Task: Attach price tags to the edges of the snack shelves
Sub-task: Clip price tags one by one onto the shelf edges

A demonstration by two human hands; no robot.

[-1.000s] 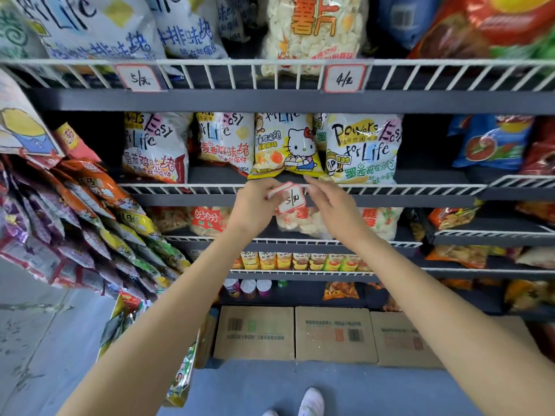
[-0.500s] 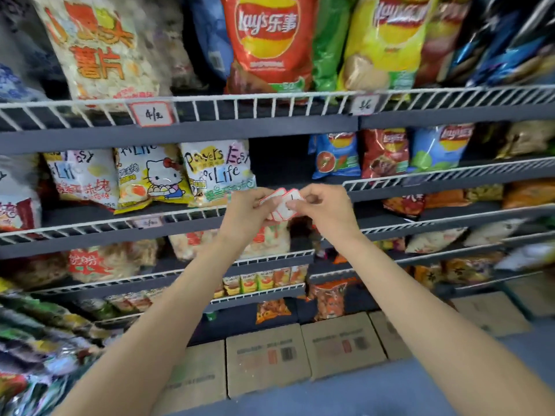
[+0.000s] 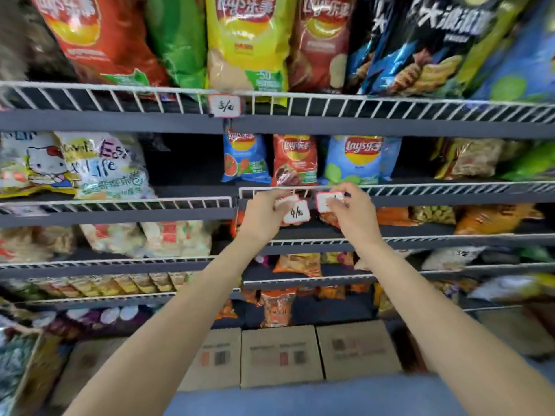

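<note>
Head view shows your left hand (image 3: 264, 213) curled around a small stack of price tags (image 3: 295, 212), white cards with red borders; the front one reads "4/" plus a character and fans out to that hand's right. Your right hand (image 3: 354, 214) pinches 1 separate tag (image 3: 327, 202) between thumb and fingertips, holding it up against the white wire edge of the snack shelf (image 3: 420, 189) directly behind it. Whether that tag is already fixed to the wire, you cannot tell, and its writing is mostly covered by your fingers. The 2 hands sit close together, the stack just left of the single tag.

Just above your hands, on that same shelf, stand 3 small Lay's bags (image 3: 295, 159): blue, red, light blue. Higher up, above your left hand, a hung tag (image 3: 225, 106) reading "5/" sits on the upper shelf rail, below the large chip bags (image 3: 246, 43). Well below your forearms, cardboard boxes (image 3: 279, 355) line the floor.
</note>
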